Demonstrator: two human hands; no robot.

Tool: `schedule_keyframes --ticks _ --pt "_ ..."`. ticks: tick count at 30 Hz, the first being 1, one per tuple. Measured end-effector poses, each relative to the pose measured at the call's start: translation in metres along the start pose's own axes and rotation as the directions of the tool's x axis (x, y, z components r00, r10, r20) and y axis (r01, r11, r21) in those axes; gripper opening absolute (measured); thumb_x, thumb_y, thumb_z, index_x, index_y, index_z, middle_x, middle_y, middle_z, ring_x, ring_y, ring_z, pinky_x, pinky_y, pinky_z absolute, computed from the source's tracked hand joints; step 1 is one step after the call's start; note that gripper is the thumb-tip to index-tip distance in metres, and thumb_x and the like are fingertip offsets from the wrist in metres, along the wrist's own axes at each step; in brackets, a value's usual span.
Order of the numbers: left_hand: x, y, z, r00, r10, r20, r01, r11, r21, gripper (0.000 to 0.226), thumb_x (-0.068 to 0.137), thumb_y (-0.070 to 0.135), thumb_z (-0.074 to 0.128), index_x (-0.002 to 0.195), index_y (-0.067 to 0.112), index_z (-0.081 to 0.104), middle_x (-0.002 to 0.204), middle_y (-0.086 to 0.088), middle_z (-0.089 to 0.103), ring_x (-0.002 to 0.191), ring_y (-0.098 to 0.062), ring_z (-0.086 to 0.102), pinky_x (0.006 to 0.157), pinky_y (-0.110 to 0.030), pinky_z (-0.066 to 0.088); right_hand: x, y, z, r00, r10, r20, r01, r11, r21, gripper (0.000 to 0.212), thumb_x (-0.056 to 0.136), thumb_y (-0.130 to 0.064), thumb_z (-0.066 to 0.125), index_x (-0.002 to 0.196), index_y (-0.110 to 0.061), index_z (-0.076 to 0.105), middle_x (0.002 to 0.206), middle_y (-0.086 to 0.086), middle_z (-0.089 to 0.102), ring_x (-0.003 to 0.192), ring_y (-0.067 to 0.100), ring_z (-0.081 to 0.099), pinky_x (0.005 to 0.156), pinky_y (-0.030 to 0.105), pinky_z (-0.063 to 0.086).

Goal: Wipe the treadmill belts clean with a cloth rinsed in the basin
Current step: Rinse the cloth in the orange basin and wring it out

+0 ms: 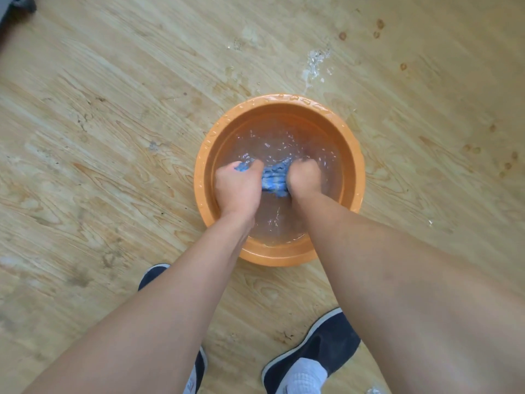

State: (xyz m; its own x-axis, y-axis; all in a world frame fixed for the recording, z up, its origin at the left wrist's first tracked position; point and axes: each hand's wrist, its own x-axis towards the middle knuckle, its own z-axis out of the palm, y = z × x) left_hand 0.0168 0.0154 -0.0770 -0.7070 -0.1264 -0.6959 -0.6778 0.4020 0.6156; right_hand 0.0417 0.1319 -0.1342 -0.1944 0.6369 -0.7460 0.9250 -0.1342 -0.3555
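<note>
A dark object (pixel 15 4) at the far left corner is cut off by the frame and cannot be identified. The left hand (pixel 237 189) is fisted round one end of the blue cloth (pixel 274 179). The right hand (pixel 305 177) clutches the other end, fingers curled out of sight. The cloth sits bunched between both fists, inside the orange basin (pixel 355 166). Embossed marks on the basin's far rim are illegible. Spilled water (pixel 315 62) lies just beyond the basin. The forearms partly cover both dark shoes (pixel 326 345).
</note>
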Motion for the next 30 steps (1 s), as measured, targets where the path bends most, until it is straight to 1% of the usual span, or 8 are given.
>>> schedule_keyframes --ticks 3,6,11,15,18,21,23,30 --pt "0.009 -0.001 0.006 0.995 0.072 -0.072 -0.051 0.964 0.262 0.02 0.095 0.03 0.069 0.103 0.012 0.069 0.097 -0.011 0.071 0.095 -0.041 0.061 0.082 -0.039 0.045 -0.011 0.016 -0.006 0.996 0.025 -0.083 -0.017 0.995 0.098 0.033 0.104 -0.023 0.046 0.125 -0.005 0.064 0.119 0.013 0.068 0.109 0.034 0.062 0.097 0.039 0.05" --pt "0.024 -0.01 0.018 0.999 0.036 -0.037 -0.023 0.95 0.312 0.036 0.104 0.036 0.061 0.121 0.004 0.064 0.123 -0.019 0.07 0.118 -0.042 0.063 0.097 -0.042 0.046 -0.031 0.024 -0.009 0.981 -0.187 -0.054 0.193 0.968 0.162 0.024 0.099 -0.035 0.052 0.095 -0.014 0.063 0.084 0.002 0.059 0.081 0.024 0.054 0.077 0.039 0.043" --pt "0.029 -0.017 0.03 0.976 -0.149 0.156 0.139 0.987 0.074 0.05 0.107 0.05 0.055 0.115 0.004 0.07 0.104 -0.011 0.072 0.104 -0.032 0.071 0.083 -0.038 0.052 -0.06 0.016 -0.004 0.897 -0.434 0.082 0.43 0.9 0.069 0.042 0.098 -0.04 0.058 0.069 -0.019 0.038 0.066 -0.005 0.045 0.066 0.019 0.043 0.064 0.04 0.035" --pt "0.023 -0.015 0.037 0.869 -0.373 0.326 0.458 0.855 -0.243 0.047 0.109 0.056 0.049 0.098 0.015 0.07 0.079 -0.007 0.074 0.073 -0.027 0.075 0.064 -0.04 0.062 -0.05 0.0 0.007 0.92 -0.381 0.092 0.387 0.92 -0.056 0.025 0.101 -0.044 0.057 0.082 -0.027 0.056 0.092 0.001 0.069 0.092 0.03 0.062 0.077 0.04 0.047" --pt "0.015 -0.016 0.03 0.905 -0.339 0.258 0.392 0.9 -0.193 0.044 0.111 0.054 0.046 0.097 0.015 0.061 0.054 -0.001 0.049 0.036 -0.015 0.045 0.04 -0.019 0.033 -0.028 -0.013 0.008 0.927 -0.309 0.213 0.335 0.937 -0.101 0.023 0.101 -0.036 0.061 0.115 -0.022 0.071 0.116 0.007 0.073 0.112 0.03 0.066 0.086 0.034 0.049" --pt "0.003 -0.021 0.027 0.955 -0.173 0.24 0.208 0.97 -0.13 0.045 0.109 0.056 0.046 0.086 0.019 0.055 0.054 0.001 0.041 0.041 -0.017 0.036 0.044 -0.023 0.026 -0.016 -0.017 0.005 0.919 -0.248 0.307 0.298 0.946 -0.129 0.018 0.096 -0.021 0.062 0.079 -0.018 0.066 0.068 -0.002 0.058 0.072 0.027 0.057 0.054 0.028 0.039" --pt "-0.006 -0.022 0.023 0.973 -0.064 0.221 0.087 0.992 -0.096 0.051 0.1 0.066 0.052 0.07 0.025 0.052 0.052 0.005 0.043 0.051 -0.022 0.04 0.052 -0.032 0.03 -0.007 -0.012 0.005 0.942 -0.157 0.297 0.199 0.973 -0.119 0.032 0.093 -0.017 0.062 0.063 -0.014 0.052 0.055 0.0 0.052 0.058 0.025 0.049 0.052 0.029 0.033" --pt "-0.006 -0.03 0.0 0.999 -0.002 0.046 -0.001 0.998 0.068 0.022 0.088 0.038 0.067 0.079 0.021 0.057 0.08 0.0 0.056 0.073 -0.026 0.05 0.074 -0.039 0.047 -0.012 0.008 -0.015 1.0 -0.009 0.028 0.01 0.999 -0.043 0.029 0.101 -0.011 0.047 0.121 0.002 0.064 0.126 0.021 0.065 0.119 0.039 0.061 0.098 0.039 0.048"
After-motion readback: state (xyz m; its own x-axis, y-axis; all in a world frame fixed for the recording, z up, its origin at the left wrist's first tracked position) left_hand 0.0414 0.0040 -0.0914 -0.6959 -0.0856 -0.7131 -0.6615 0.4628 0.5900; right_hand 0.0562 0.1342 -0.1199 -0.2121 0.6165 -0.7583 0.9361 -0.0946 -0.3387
